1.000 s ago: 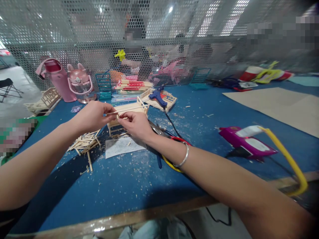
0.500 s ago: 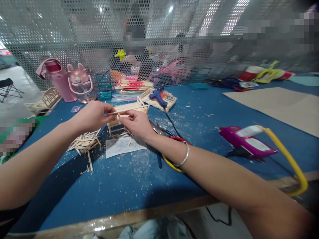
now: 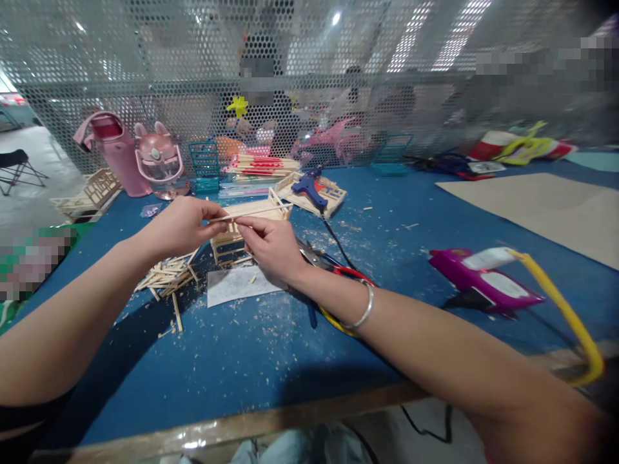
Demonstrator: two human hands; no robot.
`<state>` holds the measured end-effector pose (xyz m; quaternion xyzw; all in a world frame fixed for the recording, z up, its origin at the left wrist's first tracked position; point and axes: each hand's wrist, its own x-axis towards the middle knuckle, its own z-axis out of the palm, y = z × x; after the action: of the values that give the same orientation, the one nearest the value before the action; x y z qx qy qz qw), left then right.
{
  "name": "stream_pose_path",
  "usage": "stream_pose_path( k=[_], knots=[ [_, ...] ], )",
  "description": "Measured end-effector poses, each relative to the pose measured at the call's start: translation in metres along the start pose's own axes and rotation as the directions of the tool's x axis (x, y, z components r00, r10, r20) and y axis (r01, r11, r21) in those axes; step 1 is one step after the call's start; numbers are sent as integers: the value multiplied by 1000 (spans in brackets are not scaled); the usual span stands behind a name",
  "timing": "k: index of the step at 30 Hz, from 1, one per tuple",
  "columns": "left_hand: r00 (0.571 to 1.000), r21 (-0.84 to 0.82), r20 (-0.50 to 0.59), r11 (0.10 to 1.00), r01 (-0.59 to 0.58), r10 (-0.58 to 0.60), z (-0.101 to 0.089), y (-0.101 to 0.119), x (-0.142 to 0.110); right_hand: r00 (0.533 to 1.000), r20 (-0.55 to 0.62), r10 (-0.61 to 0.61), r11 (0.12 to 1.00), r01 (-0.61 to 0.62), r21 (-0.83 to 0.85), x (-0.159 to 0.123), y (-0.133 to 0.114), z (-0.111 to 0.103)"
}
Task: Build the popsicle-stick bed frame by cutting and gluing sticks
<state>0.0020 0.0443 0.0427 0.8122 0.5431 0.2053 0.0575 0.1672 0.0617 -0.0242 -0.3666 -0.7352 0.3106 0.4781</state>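
My left hand (image 3: 191, 225) pinches one end of a thin wooden stick (image 3: 265, 210), which points to the right. Close by, my right hand (image 3: 273, 248) has thumb and forefinger pinched together just under that stick; whatever is between them is too small to make out. Both hands are over a small wooden stick model (image 3: 227, 248) with a slatted top and legs, partly covered by my fingers. In front of it lies a whitish paper sheet (image 3: 236, 288). A heap of short cut sticks (image 3: 169, 277) is left of the paper.
A blue glue gun (image 3: 309, 188) rests on another stick frame (image 3: 336, 201). Pliers (image 3: 314, 256) lie beside my right wrist. A purple tool with a yellow cord (image 3: 483, 277) is at right. Pink bottles (image 3: 118, 154) and bundled red-marked sticks (image 3: 264, 165) stand near the perforated screen (image 3: 193, 64).
My right fingertips have moved slightly up and right, close against the stick. My left hand keeps its hold. The whole view has shifted a little.
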Motion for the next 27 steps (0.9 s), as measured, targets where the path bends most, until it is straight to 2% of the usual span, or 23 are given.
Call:
stream_pose_path(
  k=[3, 6, 9, 11, 16, 19, 21, 22, 24, 27],
  knots=[
    [1000, -148, -24, 989, -15, 12, 4, -6, -5, 1000, -1, -22, 1000, 22, -9, 1, 1, 0],
    [986, -378, -163, 925, -29, -35, 11, -13, -12, 1000, 2, -29, 999, 29, -15, 2, 2, -1],
    [914, -470, -361, 883, -9, -183, 20, -15, -20, 1000, -4, -21, 1000, 21, -21, 2, 2, -1],
    [871, -463, -413, 885, 51, -267, 24, -14, -25, 1000, -6, -21, 1000, 21, -21, 2, 3, 0],
    [871, -479, -328, 859, 179, -365, 17, -15, -26, 1000, -3, -7, 1000, 7, -19, 2, 3, 0],
    [918, -390, -198, 886, 249, -345, 7, -16, -27, 1000, 4, 4, 1000, -4, -15, 2, 3, 0],
    [949, -321, -81, 910, 263, -303, 5, -13, -31, 1000, 10, 11, 1000, -11, -18, 2, 2, 0],
    [956, -303, -56, 917, 259, -289, 7, -11, -33, 1000, 15, 14, 1000, -13, -19, 2, 1, 0],
    [954, -294, -107, 926, 238, -279, 16, -5, -36, 1000, 25, 14, 1000, -14, -21, 2, 0, -1],
    [924, -281, -264, 938, 202, -278, 33, 3, -36, 1000, 28, 8, 1000, -7, -17, 2, -1, -1]
  ],
)
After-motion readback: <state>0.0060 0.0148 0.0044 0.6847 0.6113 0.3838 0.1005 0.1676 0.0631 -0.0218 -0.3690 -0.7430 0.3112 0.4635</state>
